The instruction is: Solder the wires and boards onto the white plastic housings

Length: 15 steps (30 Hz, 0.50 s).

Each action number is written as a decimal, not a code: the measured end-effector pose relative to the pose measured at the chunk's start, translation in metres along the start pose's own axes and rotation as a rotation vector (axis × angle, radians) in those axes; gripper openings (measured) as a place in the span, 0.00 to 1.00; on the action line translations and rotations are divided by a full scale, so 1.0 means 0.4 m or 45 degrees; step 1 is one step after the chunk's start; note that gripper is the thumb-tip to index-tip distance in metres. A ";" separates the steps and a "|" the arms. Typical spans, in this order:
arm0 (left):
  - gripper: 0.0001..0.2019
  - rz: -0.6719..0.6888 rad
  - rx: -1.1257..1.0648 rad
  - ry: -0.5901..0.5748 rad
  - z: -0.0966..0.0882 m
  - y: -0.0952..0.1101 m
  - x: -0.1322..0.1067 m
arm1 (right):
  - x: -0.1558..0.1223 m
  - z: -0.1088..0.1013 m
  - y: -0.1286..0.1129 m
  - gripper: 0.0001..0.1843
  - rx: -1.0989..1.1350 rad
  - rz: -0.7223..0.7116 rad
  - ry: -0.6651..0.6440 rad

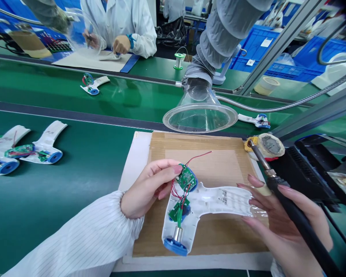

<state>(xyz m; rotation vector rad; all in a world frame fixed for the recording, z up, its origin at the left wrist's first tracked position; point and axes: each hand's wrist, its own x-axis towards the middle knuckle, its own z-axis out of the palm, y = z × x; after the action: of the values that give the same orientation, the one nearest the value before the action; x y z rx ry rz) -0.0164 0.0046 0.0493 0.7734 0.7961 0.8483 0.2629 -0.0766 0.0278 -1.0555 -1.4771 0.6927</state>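
Observation:
My left hand [145,188] pinches the edge of a small green circuit board [187,177] between thumb and fingers. Red wires run from that board to a second green board [177,209] inside a white pistol-shaped housing half [210,200]. Green wires lead to a silver cylindrical part at the blue end cap [175,246]. In my right hand [294,234], a black-handled soldering iron [290,207] lies across the fingers, its tip pointing up-left near a yellow sponge [250,144]. Fingertips of the same hand are at the housing's handle end.
Under the work lies a cardboard sheet [222,240]. A clear fume hood [200,117] hangs just beyond it. More housing halves [50,142] rest at left and on the green belt [138,96]. A black soldering station [311,173] stands right. Across the belt sits a co-worker [118,27].

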 end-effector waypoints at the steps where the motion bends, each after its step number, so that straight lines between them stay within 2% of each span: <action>1: 0.19 -0.009 -0.005 -0.007 0.001 0.001 -0.001 | 0.002 0.001 -0.003 0.41 0.001 -0.005 0.001; 15: 0.21 -0.093 -0.091 -0.126 0.011 0.006 0.000 | 0.001 -0.007 -0.035 0.44 -0.007 -0.036 0.012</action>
<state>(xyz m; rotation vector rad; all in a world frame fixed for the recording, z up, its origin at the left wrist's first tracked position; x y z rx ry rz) -0.0134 0.0045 0.0534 0.7129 0.6987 0.7632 0.2625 -0.0825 0.0410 -1.0391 -1.4835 0.6632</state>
